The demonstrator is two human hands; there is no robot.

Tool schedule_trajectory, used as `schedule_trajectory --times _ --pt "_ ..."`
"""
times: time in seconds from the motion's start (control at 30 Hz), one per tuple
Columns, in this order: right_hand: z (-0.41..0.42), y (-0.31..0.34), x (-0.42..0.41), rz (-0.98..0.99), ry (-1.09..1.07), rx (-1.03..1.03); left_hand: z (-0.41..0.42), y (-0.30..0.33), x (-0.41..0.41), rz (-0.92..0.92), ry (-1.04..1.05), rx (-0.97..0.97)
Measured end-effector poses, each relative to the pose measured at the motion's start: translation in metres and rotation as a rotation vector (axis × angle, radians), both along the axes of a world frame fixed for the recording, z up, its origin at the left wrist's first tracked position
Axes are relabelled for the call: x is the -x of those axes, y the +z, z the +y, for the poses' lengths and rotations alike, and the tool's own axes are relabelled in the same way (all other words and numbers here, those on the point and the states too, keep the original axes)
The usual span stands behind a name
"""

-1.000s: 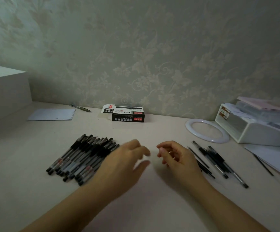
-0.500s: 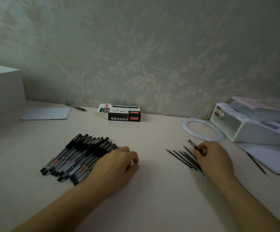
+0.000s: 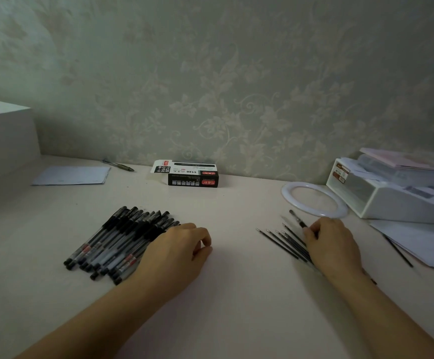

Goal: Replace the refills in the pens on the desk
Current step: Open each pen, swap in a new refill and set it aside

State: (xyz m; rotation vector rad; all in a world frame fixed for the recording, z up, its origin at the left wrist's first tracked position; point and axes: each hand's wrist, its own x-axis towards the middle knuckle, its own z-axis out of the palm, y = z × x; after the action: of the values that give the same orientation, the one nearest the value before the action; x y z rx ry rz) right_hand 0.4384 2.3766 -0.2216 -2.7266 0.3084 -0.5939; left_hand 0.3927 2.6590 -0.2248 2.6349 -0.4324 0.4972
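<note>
Here the pens lay in a row on the desk, black caps toward the wall, clear barrels. The left hand rested beside them, fingers loosely curled. The right hand pinched one pen above thin black refills.

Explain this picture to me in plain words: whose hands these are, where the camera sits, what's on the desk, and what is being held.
No machine here: a person wears a camera on the head, looking down at the desk. The left hand rests beside a pile of capped pens, holding nothing. The right hand lies over a row of thin refills, its fingers on a blurred pen; whether it is gripped is unclear. Further back lie a pen box, a white ring, paper and a tray.
</note>
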Motion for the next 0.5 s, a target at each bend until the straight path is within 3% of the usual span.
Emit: schedule_trajectory --times 0.07,0.13,0.27,0.33,0.5 --pt "0.007 0.007 0.002 -0.133 0.039 -0.050 -0.001 0.000 0.000 -0.011 0.000 0.017" --pt "0.016 0.016 0.001 -0.213 0.123 -0.258 -0.001 0.000 -0.001 -0.022 -0.005 0.036" --pt "0.049 0.024 0.009 -0.100 0.329 -1.064 -0.004 -0.002 -0.001 -0.046 -0.028 0.064" --pt "0.065 0.017 0.015 -0.039 0.472 -1.349 -0.006 -0.001 0.000 -0.062 -0.042 0.099" --pt "0.086 -0.004 0.020 0.150 0.668 -1.315 -0.008 0.002 0.000 -0.037 -0.076 0.132"
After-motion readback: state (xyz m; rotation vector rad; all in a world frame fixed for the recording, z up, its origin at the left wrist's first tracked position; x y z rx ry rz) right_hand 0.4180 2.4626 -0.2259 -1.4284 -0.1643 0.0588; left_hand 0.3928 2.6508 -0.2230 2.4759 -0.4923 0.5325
